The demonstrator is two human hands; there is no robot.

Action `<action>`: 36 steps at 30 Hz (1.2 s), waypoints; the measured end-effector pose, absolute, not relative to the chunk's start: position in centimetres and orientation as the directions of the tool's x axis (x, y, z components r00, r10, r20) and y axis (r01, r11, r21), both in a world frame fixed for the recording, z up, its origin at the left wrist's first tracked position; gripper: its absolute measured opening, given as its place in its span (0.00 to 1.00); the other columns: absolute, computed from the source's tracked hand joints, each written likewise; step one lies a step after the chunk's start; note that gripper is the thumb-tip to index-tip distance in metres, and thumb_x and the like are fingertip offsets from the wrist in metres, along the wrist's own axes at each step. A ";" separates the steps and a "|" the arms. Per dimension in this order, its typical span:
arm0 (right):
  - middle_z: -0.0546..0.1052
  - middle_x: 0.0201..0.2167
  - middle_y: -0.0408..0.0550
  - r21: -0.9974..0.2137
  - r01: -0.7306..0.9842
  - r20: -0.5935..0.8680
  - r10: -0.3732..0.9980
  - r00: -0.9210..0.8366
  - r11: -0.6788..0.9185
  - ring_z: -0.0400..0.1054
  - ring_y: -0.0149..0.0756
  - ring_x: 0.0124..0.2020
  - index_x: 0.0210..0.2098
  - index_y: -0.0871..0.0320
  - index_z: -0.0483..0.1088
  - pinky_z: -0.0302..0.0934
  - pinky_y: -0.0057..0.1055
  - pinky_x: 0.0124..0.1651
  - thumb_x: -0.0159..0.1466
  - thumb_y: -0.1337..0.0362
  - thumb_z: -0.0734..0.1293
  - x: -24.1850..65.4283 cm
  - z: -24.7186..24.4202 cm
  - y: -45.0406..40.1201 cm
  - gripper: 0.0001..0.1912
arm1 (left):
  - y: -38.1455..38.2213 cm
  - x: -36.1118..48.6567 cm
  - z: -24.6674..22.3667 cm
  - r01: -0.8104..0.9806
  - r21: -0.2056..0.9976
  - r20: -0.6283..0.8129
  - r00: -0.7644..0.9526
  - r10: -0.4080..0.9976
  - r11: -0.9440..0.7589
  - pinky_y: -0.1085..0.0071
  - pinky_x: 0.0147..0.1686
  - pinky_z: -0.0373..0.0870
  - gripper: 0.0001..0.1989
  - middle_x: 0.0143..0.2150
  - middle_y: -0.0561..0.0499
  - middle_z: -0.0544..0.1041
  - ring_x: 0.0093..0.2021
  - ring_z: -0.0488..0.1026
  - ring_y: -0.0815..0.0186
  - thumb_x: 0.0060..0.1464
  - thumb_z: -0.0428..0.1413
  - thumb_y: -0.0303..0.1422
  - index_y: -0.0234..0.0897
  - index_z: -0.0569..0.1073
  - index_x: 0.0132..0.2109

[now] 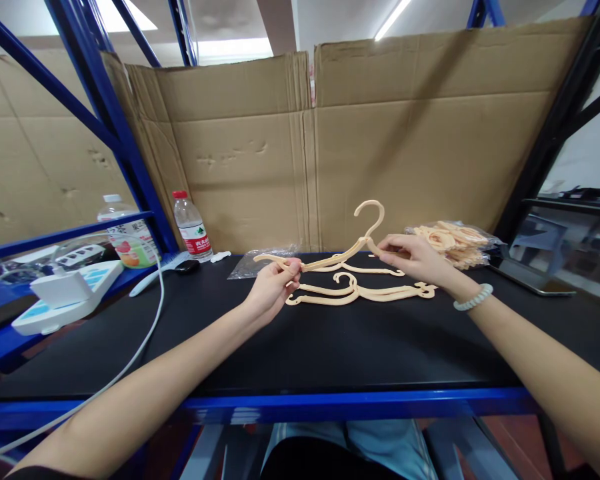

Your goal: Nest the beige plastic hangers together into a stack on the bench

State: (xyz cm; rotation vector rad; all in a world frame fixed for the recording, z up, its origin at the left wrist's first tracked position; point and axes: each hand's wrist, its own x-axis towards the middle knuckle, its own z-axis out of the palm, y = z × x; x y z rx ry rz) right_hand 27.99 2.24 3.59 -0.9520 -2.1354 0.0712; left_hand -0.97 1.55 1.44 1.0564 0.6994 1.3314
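Note:
A beige plastic clothes hanger (pixel 341 253) is held up above the black tabletop, its hook pointing upward. My left hand (pixel 274 288) pinches its left arm, and the tip sticks out past my fingers. At the other side my right hand (pixel 414 259) is closed around the right arm, mostly covering it. Below lie more beige hangers (pixel 330 300) on the table, overlapping one another. Just behind my right hand is a clear plastic bag (pixel 453 241) filled with beige hanger parts.
A flat clear bag (pixel 260 261) lies behind my left hand. Farther left stand a red-capped water bottle (pixel 193 227), a brush-like white-handled tool (pixel 153 277) and a power strip (pixel 70 300) with a white cable (pixel 147 340). Cardboard (pixel 250 153) walls the back.

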 end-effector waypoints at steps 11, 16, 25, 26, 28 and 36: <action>0.72 0.27 0.46 -0.331 0.594 0.674 0.624 -0.396 0.734 0.63 0.33 0.28 0.32 0.58 0.69 0.57 0.29 0.30 0.63 0.58 0.62 28.4 3.8 1.9 0.10 | 1.4 -1.1 2.1 -0.443 0.896 0.114 0.312 0.943 0.038 0.74 0.31 0.74 0.06 0.35 0.50 0.71 0.35 0.73 0.68 0.56 0.56 0.24 0.31 0.69 0.30; 0.71 0.27 0.46 -0.315 0.579 0.669 0.609 -0.426 0.752 0.63 0.32 0.27 0.32 0.58 0.69 0.57 0.29 0.30 0.63 0.58 0.62 28.2 4.0 1.6 0.11 | 1.2 -1.1 2.0 -0.443 0.893 0.103 0.372 0.923 0.079 0.74 0.32 0.75 0.09 0.37 0.48 0.72 0.31 0.75 0.69 0.54 0.55 0.22 0.32 0.65 0.27; 0.71 0.27 0.46 -0.292 0.587 0.683 0.594 -0.424 0.755 0.62 0.32 0.27 0.31 0.58 0.69 0.56 0.29 0.29 0.63 0.58 0.62 28.1 3.8 1.7 0.11 | 0.8 -0.8 2.0 -0.431 0.900 0.123 0.385 0.915 0.060 0.77 0.28 0.71 0.08 0.31 0.49 0.72 0.26 0.71 0.72 0.50 0.54 0.19 0.33 0.65 0.27; 0.71 0.27 0.46 -0.292 0.582 0.686 0.590 -0.425 0.759 0.63 0.32 0.27 0.31 0.58 0.69 0.56 0.29 0.29 0.63 0.58 0.62 28.1 3.8 1.6 0.11 | 0.8 -0.8 1.9 -0.428 0.902 0.135 0.381 0.915 0.045 0.77 0.27 0.70 0.08 0.30 0.49 0.72 0.25 0.71 0.72 0.49 0.54 0.19 0.33 0.65 0.26; 0.71 0.27 0.46 -0.290 0.576 0.695 0.582 -0.423 0.764 0.63 0.33 0.27 0.31 0.57 0.69 0.57 0.29 0.30 0.63 0.58 0.62 27.9 3.7 1.5 0.10 | 0.9 -0.8 1.7 -0.423 0.906 0.162 0.377 0.912 0.014 0.78 0.25 0.68 0.09 0.29 0.50 0.72 0.24 0.69 0.73 0.45 0.54 0.17 0.32 0.64 0.24; 0.70 0.26 0.46 -0.246 0.568 0.744 0.529 -0.409 0.785 0.63 0.33 0.27 0.31 0.57 0.69 0.56 0.30 0.29 0.63 0.61 0.62 27.3 3.1 1.6 0.08 | 1.3 -1.0 1.1 -0.389 0.921 0.162 0.317 0.935 -0.028 0.78 0.24 0.64 0.10 0.27 0.50 0.72 0.23 0.69 0.73 0.39 0.52 0.14 0.32 0.63 0.23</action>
